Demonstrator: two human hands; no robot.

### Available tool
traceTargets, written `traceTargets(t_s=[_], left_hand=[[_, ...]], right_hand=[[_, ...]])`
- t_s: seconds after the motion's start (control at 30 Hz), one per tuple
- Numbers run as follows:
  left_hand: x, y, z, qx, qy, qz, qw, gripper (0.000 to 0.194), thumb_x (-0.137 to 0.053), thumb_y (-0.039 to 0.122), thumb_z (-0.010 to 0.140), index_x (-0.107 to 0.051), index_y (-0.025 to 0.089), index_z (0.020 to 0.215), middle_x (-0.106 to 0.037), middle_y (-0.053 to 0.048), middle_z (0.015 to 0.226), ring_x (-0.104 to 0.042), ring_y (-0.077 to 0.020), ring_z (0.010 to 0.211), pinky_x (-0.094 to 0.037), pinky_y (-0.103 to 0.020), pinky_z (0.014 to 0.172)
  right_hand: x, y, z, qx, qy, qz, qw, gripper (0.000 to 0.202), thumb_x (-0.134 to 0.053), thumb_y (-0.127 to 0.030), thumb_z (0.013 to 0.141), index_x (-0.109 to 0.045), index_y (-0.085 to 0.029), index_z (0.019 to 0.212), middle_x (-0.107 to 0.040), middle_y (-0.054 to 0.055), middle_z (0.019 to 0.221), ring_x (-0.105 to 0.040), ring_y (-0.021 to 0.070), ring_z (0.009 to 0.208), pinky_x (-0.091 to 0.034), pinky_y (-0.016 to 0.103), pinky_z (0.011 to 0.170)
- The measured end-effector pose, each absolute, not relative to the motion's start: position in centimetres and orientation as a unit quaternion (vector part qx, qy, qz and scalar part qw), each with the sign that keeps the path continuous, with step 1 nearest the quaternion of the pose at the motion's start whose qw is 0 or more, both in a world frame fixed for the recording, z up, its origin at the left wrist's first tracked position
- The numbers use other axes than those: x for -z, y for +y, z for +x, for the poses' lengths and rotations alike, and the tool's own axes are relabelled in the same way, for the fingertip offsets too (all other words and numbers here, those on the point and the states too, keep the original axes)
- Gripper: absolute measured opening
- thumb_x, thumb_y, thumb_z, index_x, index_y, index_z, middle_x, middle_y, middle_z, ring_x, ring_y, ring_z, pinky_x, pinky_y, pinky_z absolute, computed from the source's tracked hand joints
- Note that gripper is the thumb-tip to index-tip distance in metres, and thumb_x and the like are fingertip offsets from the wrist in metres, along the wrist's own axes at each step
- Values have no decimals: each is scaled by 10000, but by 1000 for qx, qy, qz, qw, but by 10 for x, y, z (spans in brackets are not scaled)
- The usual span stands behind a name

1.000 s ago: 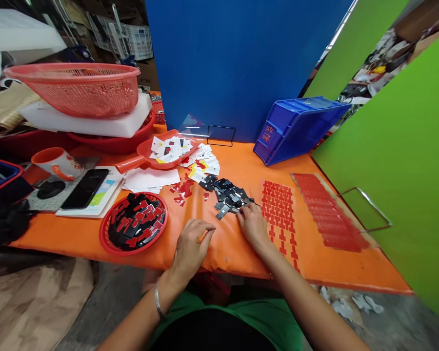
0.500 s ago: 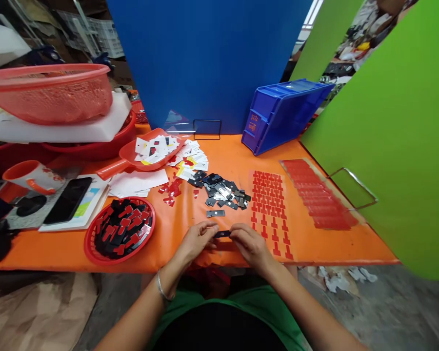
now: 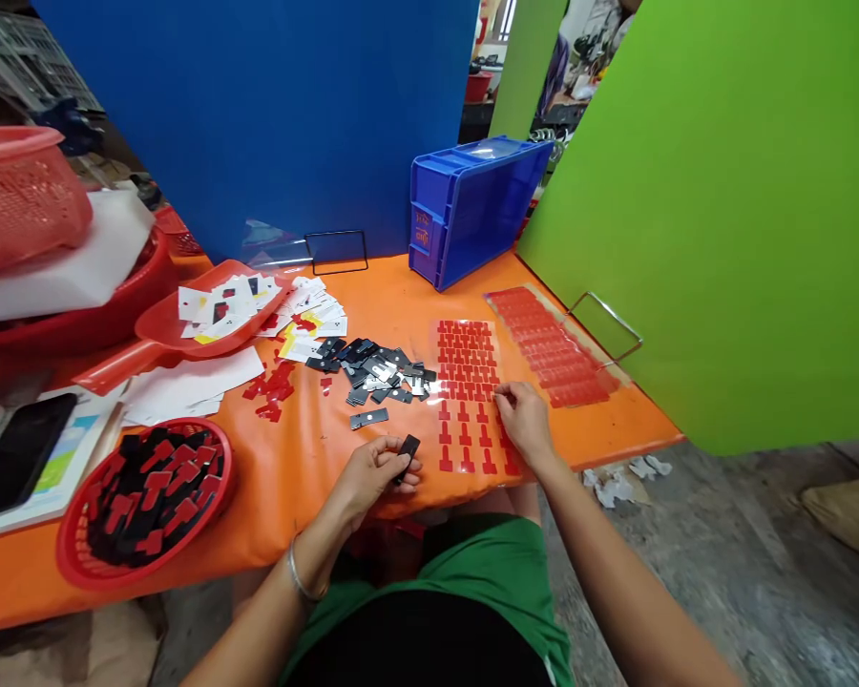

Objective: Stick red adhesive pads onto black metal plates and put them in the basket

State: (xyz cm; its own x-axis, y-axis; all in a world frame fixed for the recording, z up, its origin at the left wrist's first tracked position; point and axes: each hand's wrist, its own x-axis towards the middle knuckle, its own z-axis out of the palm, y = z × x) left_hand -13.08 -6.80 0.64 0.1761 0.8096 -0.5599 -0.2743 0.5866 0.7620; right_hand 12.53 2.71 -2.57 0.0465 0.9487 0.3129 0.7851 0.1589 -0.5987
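Note:
A small flat black plastic piece [image 3: 408,455] is pinched between the thumb and fingers of my left hand [image 3: 372,472], tilted just above the table's front part. My right hand [image 3: 524,422] is at the right edge of a clear sheet of red T-shaped stickers [image 3: 465,382]. Its thumb and fingertips are pressed together there, and what is between them is too small to make out. Left of the sheet lies a pile of black pieces [image 3: 383,367]; a single black piece [image 3: 369,418] rests in front of it.
A red basket [image 3: 219,501] at left holds black pieces with red stickers. Behind it are a red dustpan [image 3: 161,320] with paper cards and a phone [image 3: 14,448]. A blue bin [image 3: 491,215] stands at the back. Another red sheet [image 3: 551,348] lies by the green panel [image 3: 722,239].
My right hand has let go of the black piece and moved right to the sticker sheet. My left hand still holds the piece, now tilted. The view has turned right.

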Motion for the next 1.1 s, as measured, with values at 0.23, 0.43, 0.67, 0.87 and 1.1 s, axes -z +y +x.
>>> traceTargets(t_s=[0.23, 0.43, 0.67, 0.87, 1.1], left_hand=[[-7, -63, -122, -372, 522, 235, 731, 280, -746, 151, 717, -594, 85, 943, -705, -107, 829, -671, -131, 657, -568, -241, 646], [-3, -62, -123, -378, 513, 237, 733, 306, -760, 183, 707, -591, 88, 944, -702, -104, 828, -670, -132, 667, -564, -256, 674], [-2, -58, -123, -390, 520, 264, 713, 370, -775, 301, 678, -595, 107, 937, -688, -83, 827, -650, -128, 663, -545, -281, 689], [0, -48, -132, -352, 615, 460, 535, 191, -634, 316, 774, -636, 163, 889, -699, -64, 810, -640, -182, 724, -482, -295, 693], [2, -39, -139, -232, 676, 638, 286, 203, -543, 314, 840, -711, 200, 837, -692, -77, 824, -605, -236, 800, -418, -318, 714]], right_hand=[[27, 53, 127, -136, -702, -657, 239, 152, -499, -163, 759, -649, -146, 784, -614, 89, 827, -575, 199, 752, -441, 313, 757], [21, 70, 135, -206, -715, -637, 203, 58, -557, -135, 688, -604, -166, 701, -624, 31, 708, -554, 161, 655, -398, 250, 621], [20, 69, 133, -189, -723, -634, 198, 107, -554, -99, 687, -621, -162, 742, -617, 30, 719, -540, 156, 651, -383, 243, 607], [30, 53, 129, -114, -751, -609, 229, 209, -474, -158, 836, -679, -154, 795, -601, 90, 881, -565, 182, 756, -424, 274, 717], [23, 63, 130, -144, -737, -630, 196, 130, -521, -81, 746, -616, -160, 785, -590, 68, 856, -546, 175, 775, -411, 254, 709]])
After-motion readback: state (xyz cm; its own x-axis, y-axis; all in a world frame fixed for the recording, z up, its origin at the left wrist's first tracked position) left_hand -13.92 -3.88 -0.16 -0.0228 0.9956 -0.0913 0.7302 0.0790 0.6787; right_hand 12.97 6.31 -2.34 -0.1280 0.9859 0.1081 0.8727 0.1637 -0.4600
